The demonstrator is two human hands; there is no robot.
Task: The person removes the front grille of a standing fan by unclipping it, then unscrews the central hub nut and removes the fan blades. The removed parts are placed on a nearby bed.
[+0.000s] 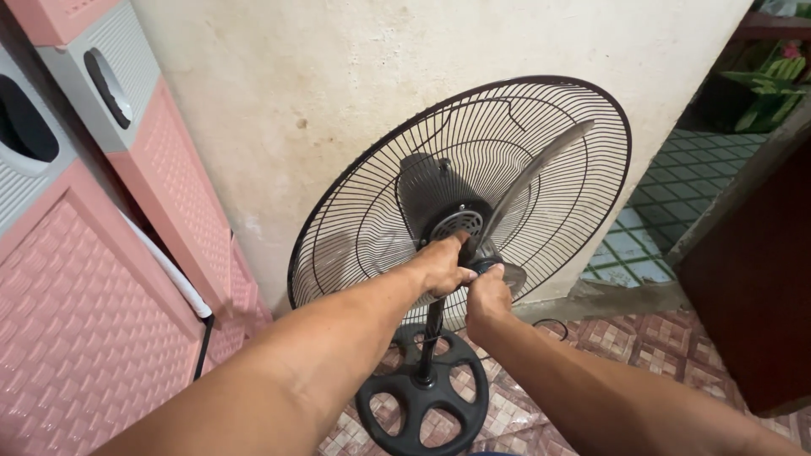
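Observation:
A black standing fan stands in front of me with only its rear wire grille on; the front is uncovered. Grey translucent blades sit on the hub. My left hand grips the blade assembly at the centre, next to the motor housing. Just to its right, my right hand is closed around the small dark cap at the tip of the hub. The fan's pole runs down to a round black base on the floor.
A pink and grey plastic cabinet fills the left side. A cream wall is behind the fan. Pink patterned floor tiles lie below; green tiles and plants lie beyond a doorway on the right. A dark wooden panel stands at the right.

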